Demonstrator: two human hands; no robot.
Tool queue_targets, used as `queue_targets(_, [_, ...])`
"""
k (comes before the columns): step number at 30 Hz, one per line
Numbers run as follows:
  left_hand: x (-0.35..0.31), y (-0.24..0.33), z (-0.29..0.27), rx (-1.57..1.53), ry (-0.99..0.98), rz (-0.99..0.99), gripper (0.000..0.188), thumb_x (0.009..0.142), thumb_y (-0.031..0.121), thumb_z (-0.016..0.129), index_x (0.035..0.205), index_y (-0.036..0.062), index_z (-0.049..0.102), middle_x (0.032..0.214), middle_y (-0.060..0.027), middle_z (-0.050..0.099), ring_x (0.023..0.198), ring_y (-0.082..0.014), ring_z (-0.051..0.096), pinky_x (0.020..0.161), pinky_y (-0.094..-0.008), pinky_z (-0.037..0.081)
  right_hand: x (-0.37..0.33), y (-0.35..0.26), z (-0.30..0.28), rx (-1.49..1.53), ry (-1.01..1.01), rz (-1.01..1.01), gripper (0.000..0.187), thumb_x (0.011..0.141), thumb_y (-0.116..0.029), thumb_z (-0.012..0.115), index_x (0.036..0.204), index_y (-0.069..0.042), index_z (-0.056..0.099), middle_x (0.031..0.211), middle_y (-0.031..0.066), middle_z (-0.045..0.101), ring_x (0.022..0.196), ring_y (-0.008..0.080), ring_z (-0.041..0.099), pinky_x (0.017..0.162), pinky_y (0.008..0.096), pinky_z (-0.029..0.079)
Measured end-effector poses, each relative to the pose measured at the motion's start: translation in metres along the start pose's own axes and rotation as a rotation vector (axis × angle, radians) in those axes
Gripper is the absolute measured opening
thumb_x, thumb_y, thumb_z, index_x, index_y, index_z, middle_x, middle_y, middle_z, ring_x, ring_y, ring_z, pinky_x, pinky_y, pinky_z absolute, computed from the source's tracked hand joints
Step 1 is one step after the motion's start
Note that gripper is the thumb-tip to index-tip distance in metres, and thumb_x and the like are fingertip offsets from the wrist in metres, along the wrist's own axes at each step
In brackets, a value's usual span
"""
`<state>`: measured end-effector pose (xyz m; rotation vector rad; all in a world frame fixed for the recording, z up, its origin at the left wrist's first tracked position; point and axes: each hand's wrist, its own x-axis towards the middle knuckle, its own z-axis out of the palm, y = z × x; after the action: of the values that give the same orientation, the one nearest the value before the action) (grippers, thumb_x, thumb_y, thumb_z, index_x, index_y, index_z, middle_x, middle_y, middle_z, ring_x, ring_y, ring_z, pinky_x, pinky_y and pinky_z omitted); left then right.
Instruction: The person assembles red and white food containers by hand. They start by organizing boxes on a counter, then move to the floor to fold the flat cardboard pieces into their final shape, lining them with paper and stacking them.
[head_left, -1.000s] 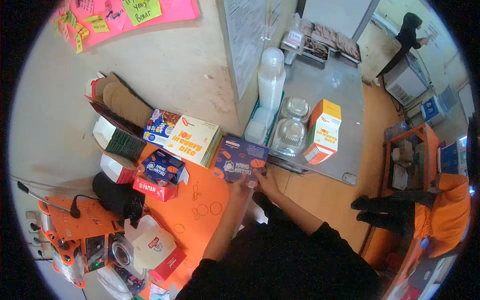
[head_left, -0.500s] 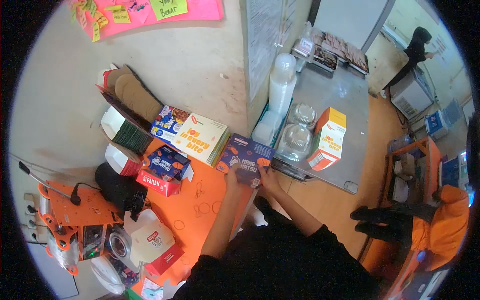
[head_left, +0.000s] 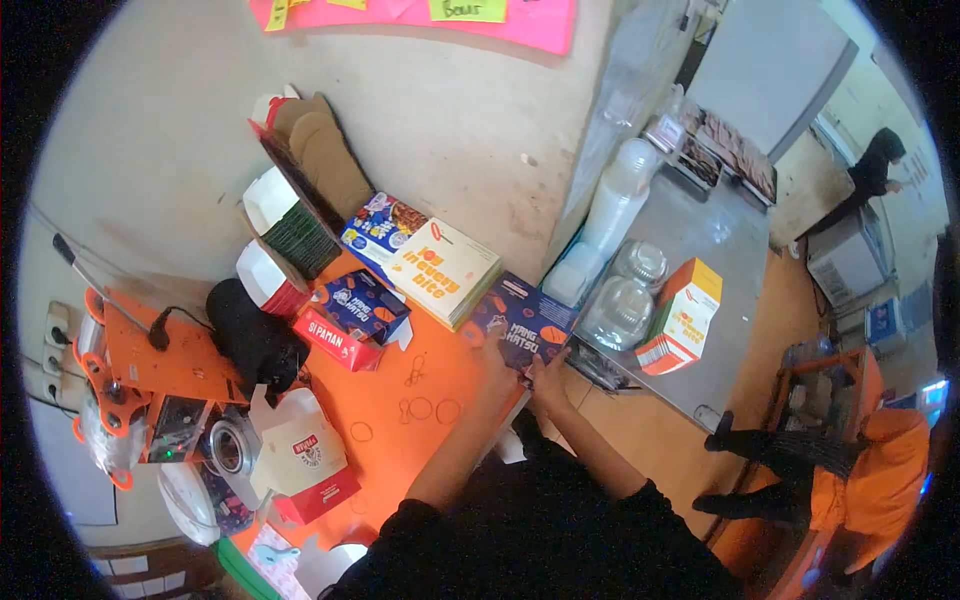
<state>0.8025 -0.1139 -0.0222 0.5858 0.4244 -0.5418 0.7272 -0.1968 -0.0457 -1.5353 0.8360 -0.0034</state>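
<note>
So the main thing here is a dark blue printed carton (head_left: 522,318), sitting just to the right of the cream box stack (head_left: 443,272), which I'm using as the landmark for everything. Both hands have hold of its near edge: left hand (head_left: 492,366) toward the near left, right hand (head_left: 547,384) at the near right corner, the two close together. Can't really tell if the carton touches the stack or just overlaps it from this angle. Moving out, a blue illustrated box (head_left: 384,226) is right beside the stack on its left, another dark blue box (head_left: 362,304) and a red box (head_left: 338,341) are to its near left, loose rubber bands (head_left: 448,411) lie nearer the wearer than the stack, and clear plastic containers (head_left: 622,308) are well off to its right. What could go wrong, imo: the carton seems to be over the gap right of the stack, so a weak pinch on that one edge could let the far side droop or the whole thing drop. A careless swing left could also bump the stack askew. Hard-to-see stuff: the fingers underneath are hidden, so I can't judge how firm the grip is, and the carton's thickness doesn't show either.
</note>
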Motion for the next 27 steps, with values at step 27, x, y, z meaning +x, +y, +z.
queue_targets(27, [0.235,0.431,-0.06,1.282,0.095,-0.202,0.067,0.082,0.062,0.067,0.121,0.0074,0.066,0.106,-0.0129,0.07,0.087,-0.0256,0.067,0.079,-0.0478,0.054,-0.011,0.044,-0.073,0.119,0.272,-0.263,0.03,0.1,-0.031,0.055,0.118,-0.007,0.052,0.099,0.0061,0.055,0.083,0.0138,0.055,0.071,0.0291,0.048])
